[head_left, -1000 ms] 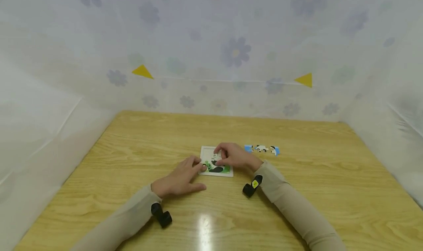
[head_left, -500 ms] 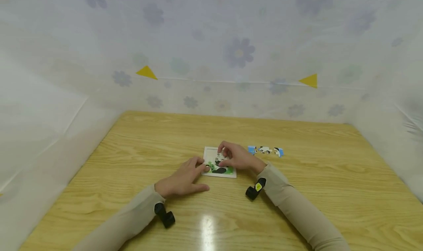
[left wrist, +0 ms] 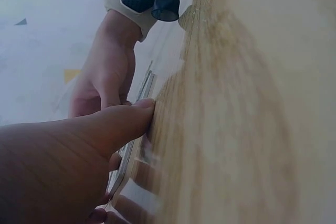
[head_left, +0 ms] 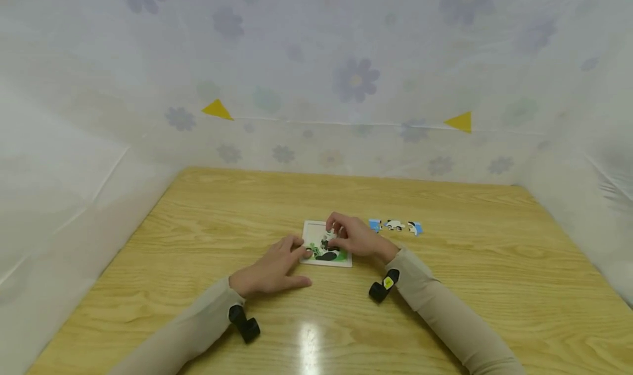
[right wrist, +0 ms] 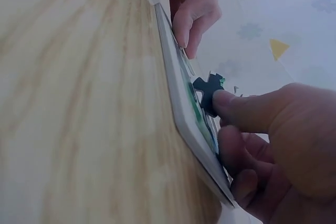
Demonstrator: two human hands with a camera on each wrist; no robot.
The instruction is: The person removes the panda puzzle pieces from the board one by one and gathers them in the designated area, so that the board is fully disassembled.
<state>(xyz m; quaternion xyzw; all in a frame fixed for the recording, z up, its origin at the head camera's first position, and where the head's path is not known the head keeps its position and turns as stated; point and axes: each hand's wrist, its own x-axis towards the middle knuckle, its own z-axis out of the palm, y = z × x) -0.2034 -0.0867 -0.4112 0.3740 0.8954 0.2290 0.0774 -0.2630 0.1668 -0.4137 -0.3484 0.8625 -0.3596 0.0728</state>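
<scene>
A small white puzzle tray [head_left: 312,229] with a green and black picture lies on the wooden table [head_left: 198,227]. My left hand [head_left: 293,252] lies flat beside it, straight fingertips touching the tray's left edge [left wrist: 137,145]. Over the middle of the tray, my right hand [head_left: 340,239] pinches a dark puzzle piece [right wrist: 207,92] with a green corner. In the right wrist view the piece stands tilted up off the tray [right wrist: 178,93], held by the thumb [right wrist: 247,111]. The left hand's fingers [right wrist: 191,17] show at the tray's far end.
Three loose puzzle pieces [head_left: 394,225], blue, white and black, lie in a row just right of the tray. Translucent flowered sheeting [head_left: 346,89] walls the table at the back and on both sides. A black wrist camera [head_left: 382,287] sits on each forearm.
My right hand's fingers have curled in over the tray and now pinch a piece raised off it. The left hand stays at the tray's left edge.
</scene>
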